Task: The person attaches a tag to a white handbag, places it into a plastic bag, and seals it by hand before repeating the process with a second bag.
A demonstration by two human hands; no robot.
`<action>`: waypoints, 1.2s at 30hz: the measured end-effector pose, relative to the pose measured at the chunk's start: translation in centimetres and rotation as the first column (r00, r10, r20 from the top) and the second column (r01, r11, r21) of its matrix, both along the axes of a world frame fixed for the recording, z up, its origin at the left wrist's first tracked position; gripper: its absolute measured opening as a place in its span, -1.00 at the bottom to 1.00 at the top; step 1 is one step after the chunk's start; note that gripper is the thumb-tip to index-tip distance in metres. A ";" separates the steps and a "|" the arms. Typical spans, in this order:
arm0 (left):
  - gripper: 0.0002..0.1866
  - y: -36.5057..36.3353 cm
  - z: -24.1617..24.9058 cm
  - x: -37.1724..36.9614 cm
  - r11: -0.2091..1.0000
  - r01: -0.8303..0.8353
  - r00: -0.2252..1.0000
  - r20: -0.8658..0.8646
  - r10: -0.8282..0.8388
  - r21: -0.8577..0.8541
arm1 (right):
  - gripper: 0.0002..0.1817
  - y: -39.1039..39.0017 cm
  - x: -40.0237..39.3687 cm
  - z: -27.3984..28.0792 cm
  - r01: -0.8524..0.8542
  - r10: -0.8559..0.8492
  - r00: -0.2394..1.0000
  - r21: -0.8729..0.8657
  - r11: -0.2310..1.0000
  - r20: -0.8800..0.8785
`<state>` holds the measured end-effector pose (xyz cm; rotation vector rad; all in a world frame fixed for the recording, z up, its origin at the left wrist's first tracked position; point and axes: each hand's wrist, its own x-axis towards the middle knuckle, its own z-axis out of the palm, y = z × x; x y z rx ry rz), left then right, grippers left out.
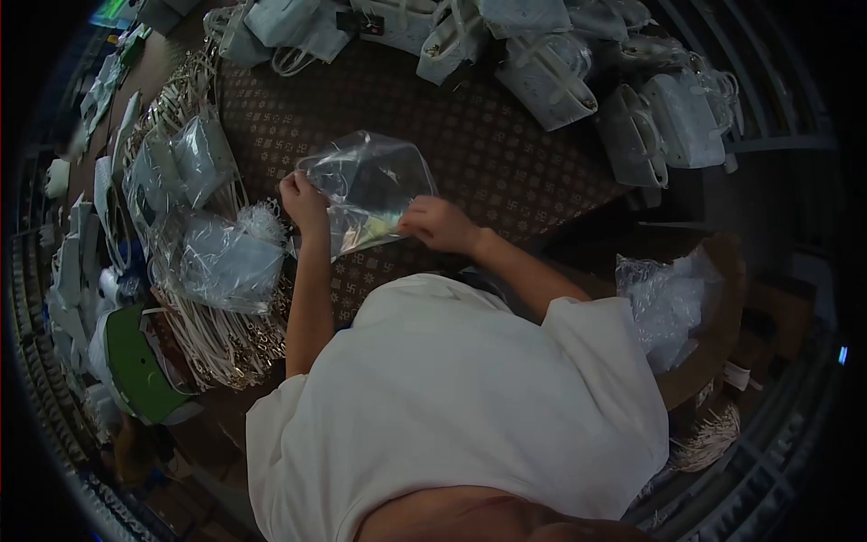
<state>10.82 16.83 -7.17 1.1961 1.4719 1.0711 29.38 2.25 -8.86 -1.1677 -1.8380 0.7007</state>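
A clear plastic bag is spread between my two hands above the brown patterned table. My left hand pinches its upper left edge. At the bag's lower right edge, my right hand has its fingers closed on the plastic. Something pale yellow-green shows at the bag's bottom; whether it is inside or printed on it, I cannot tell. Left of my left hand lie plastic-wrapped pieces and a crumpled clump of clear film.
White handbags stand along the table's far and right edges. Many pale straps with gold clasps hang at the left, near a green panel. At the right, an open box holds crumpled plastic.
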 end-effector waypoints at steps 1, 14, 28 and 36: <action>-0.78 0.4 0.7 0.1 0.994 -0.048 0.998 -0.043 0.053 0.102 | -0.79 0.1 1.8 1.8 0.111 -0.111 0.994 0.200 0.973 -0.015; -0.88 -0.9 -0.2 -0.4 0.846 0.320 0.794 -0.608 0.007 0.427 | -0.45 3.3 29.9 1.8 0.646 -0.519 0.757 -0.572 0.505 0.396; -0.94 -2.1 -3.3 -1.2 0.851 0.294 0.806 -0.592 0.023 0.435 | -0.79 -7.7 11.9 8.1 0.278 -0.557 0.829 -0.820 0.500 -0.058; -0.92 -4.0 -4.3 -1.6 0.886 0.188 0.897 -0.441 0.021 0.425 | -0.80 -3.5 4.7 7.9 0.140 -0.556 0.802 -0.835 0.532 -0.220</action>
